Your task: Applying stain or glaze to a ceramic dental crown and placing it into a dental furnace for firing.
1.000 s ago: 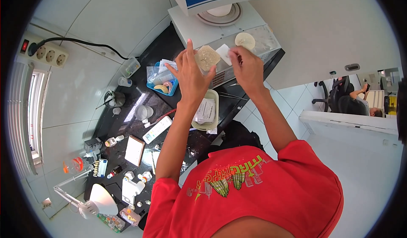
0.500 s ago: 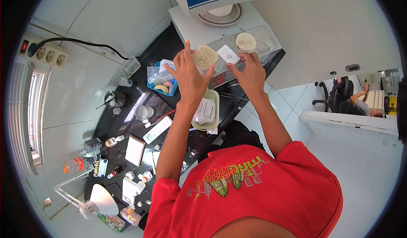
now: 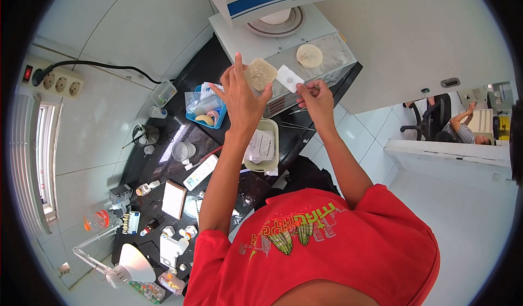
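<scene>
My left hand (image 3: 242, 96) grips a beige, square, perforated tray (image 3: 261, 73), fingers spread around its edges and index finger raised. My right hand (image 3: 318, 100) pinches the lower end of a flat white square pad (image 3: 285, 75), which bears a small greyish piece near its middle. Both hands are over the metal front shelf (image 3: 331, 41) of a white machine (image 3: 245, 33), where a round cream disc (image 3: 309, 56) lies behind them.
The black counter (image 3: 152, 170) holds a blue basket of packets (image 3: 193, 110), a cream tray of papers (image 3: 264, 164), tweezers, bottles and a white lamp (image 3: 133, 262). A person (image 3: 463, 131) with a phone sits beside a black chair in the room at right.
My right fingers have closed on the white pad, which has turned and now tilts toward them. My left hand keeps hold of the perforated tray, shifted slightly left with the whole view.
</scene>
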`<state>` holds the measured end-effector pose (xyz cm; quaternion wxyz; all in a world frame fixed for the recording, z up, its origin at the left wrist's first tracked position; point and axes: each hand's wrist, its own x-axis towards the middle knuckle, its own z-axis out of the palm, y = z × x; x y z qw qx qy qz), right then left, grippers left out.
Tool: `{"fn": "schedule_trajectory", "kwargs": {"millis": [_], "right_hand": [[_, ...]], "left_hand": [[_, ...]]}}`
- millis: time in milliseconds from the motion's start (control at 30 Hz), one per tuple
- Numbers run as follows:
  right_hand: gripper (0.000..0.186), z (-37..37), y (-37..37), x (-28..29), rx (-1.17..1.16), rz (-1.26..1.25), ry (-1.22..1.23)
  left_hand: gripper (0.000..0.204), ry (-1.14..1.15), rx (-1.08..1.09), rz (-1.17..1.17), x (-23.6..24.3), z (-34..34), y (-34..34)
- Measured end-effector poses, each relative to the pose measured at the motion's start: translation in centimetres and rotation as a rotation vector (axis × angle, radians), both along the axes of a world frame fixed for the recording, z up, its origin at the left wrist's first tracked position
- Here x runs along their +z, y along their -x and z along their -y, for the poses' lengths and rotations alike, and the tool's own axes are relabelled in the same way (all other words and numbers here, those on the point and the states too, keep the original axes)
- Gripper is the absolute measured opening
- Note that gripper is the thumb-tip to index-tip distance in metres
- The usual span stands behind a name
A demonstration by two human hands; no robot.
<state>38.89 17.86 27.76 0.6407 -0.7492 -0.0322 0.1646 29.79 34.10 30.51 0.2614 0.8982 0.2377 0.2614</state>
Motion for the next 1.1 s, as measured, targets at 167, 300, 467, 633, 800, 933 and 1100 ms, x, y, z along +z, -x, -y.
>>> {"fn": "schedule_trajectory", "kwargs": {"millis": [167,300,467,633,800,933,1100], "right_hand": [[0.029,-0.5,0.0,-0.5,-0.027,-0.123,-0.200],[0.029,0.0,0.1,-0.1,-0.014,-0.193,-0.248],[0.030,0.1,0.1,0.4,-0.025,-0.206,-0.261],[0.033,0.3,-0.1,0.7,-0.005,-0.182,-0.279],[0.031,0.8,-0.1,1.0,-0.006,-0.216,-0.303],[0.029,1.7,0.0,1.3,0.004,-0.240,-0.314],[0.029,2.6,-0.4,2.1,0.002,-0.207,-0.332]], "left_hand": [[0.102,0.013,0.001,-0.019,-0.2,-0.1,0.0],[0.102,0.017,0.000,-0.023,-0.2,-0.2,0.0],[0.102,0.024,-0.004,-0.019,-0.3,-0.1,-0.2],[0.103,0.029,-0.003,-0.003,0.0,-0.2,-0.3],[0.104,0.028,0.000,0.001,-0.1,-0.2,-0.3],[0.103,0.022,-0.005,0.005,-0.1,0.0,-0.4],[0.103,0.032,-0.010,0.001,-0.2,0.1,-0.8]]}}
